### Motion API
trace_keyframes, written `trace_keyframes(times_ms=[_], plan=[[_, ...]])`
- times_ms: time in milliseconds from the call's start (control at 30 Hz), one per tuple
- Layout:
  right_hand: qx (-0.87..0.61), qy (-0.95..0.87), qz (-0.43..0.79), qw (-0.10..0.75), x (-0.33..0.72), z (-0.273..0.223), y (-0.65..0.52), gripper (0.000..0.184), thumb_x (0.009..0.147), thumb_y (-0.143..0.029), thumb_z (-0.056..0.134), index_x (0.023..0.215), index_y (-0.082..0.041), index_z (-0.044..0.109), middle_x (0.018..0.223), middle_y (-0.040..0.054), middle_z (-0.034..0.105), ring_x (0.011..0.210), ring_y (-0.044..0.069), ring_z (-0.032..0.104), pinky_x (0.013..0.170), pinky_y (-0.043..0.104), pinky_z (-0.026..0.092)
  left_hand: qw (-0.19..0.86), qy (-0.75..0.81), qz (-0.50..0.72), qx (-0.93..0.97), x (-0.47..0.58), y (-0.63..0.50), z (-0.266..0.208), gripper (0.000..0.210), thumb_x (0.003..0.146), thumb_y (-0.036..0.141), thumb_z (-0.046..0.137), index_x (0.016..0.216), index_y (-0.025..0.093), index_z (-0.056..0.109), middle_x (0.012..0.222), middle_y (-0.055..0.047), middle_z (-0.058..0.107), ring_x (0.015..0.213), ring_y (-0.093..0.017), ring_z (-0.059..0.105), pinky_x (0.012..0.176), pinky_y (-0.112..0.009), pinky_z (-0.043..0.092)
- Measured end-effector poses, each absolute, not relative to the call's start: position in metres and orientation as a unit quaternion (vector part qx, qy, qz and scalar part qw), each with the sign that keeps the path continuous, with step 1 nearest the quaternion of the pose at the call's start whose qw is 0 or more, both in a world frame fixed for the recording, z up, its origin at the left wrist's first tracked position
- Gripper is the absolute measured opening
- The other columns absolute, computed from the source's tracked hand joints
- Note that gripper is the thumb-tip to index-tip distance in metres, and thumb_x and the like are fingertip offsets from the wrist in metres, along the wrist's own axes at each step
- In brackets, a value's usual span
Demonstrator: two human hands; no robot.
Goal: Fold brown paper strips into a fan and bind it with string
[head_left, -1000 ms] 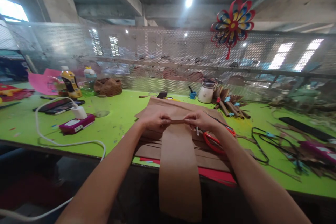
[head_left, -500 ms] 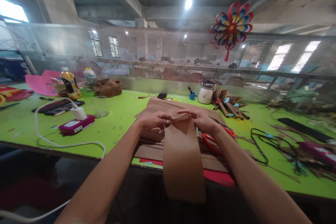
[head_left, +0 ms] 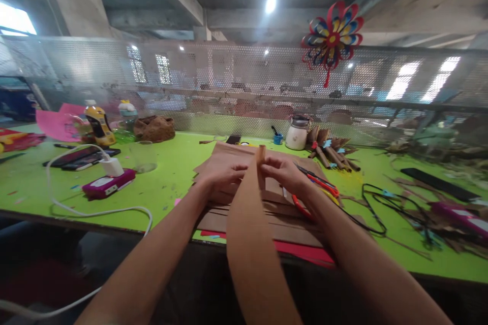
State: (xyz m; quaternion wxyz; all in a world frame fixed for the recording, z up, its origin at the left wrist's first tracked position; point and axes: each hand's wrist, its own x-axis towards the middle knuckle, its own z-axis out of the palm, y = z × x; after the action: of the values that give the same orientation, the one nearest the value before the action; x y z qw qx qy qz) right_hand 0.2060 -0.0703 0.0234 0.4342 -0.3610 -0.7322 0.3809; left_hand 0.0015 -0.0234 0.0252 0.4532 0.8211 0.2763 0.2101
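Note:
A long strip of brown paper [head_left: 249, 223] hangs over the near edge of the table, its top end curled into a narrow upright roll. My right hand [head_left: 284, 175] pinches the roll from the right with thumb and fingers. On the strip's left edge, the bent fingers of my left hand [head_left: 223, 175] close against the paper; the fingertips are partly hidden. Under both hands lies a stack of brown paper sheets [head_left: 213, 221], with red paper [head_left: 305, 254] below it. Scissors with orange handles [head_left: 299, 207] rest on the stack beside my right wrist.
On the green table [head_left: 163, 188] a purple power bank [head_left: 109, 184] with a white cable stands left, near a clear cup [head_left: 144, 157]. Rolled brown paper pieces [head_left: 333, 155] and a white jar [head_left: 297, 134] are behind. A black cord [head_left: 375, 213] and paper scraps lie right.
The strip's top has turned from a flat, wide fold to a narrow upright roll. Its lower part has swung and hangs further down. Both hands stay around the top end.

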Motion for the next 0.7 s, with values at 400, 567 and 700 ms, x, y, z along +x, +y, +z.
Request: trace_keyframes(times_ms=[400, 567, 700], plan=[[-0.467, -0.782, 0.265, 0.317, 0.194, 0.017, -0.072, 0.031, 0.08, -0.039, 0.053, 0.073, -0.011, 0.067, 0.062, -0.0016, 0.056, 0.057, 0.01, 0.047, 0.054, 0.021, 0.034, 0.326, 0.309, 0.22, 0.866, -0.004, -0.022, 0.031, 0.031, 0.078, 0.041, 0.06, 0.095, 0.017, 0.07, 0.092, -0.004, 0.07, 0.084, -0.016, 0.059, 0.075, -0.025, 0.042], [-0.501, -0.793, 0.192, 0.289, 0.195, 0.009, -0.069, 0.025, 0.077, -0.033, 0.056, 0.073, -0.013, 0.07, 0.06, -0.0005, 0.06, 0.059, 0.012, 0.05, 0.053, 0.021, 0.033, 0.237, 0.336, 0.162, 0.897, -0.009, -0.022, 0.029, 0.026, 0.08, 0.037, 0.056, 0.095, 0.022, 0.071, 0.089, -0.001, 0.071, 0.078, -0.015, 0.059, 0.066, -0.023, 0.038], [-0.504, -0.812, 0.136, 0.263, 0.198, 0.004, -0.069, 0.017, 0.075, -0.023, 0.056, 0.075, -0.015, 0.071, 0.063, 0.0013, 0.064, 0.062, 0.014, 0.055, 0.055, 0.022, 0.035, 0.18, 0.347, 0.139, 0.91, -0.011, -0.016, 0.022, 0.02, 0.077, 0.033, 0.057, 0.086, 0.021, 0.071, 0.078, -0.001, 0.069, 0.069, -0.014, 0.056, 0.06, -0.022, 0.035]])
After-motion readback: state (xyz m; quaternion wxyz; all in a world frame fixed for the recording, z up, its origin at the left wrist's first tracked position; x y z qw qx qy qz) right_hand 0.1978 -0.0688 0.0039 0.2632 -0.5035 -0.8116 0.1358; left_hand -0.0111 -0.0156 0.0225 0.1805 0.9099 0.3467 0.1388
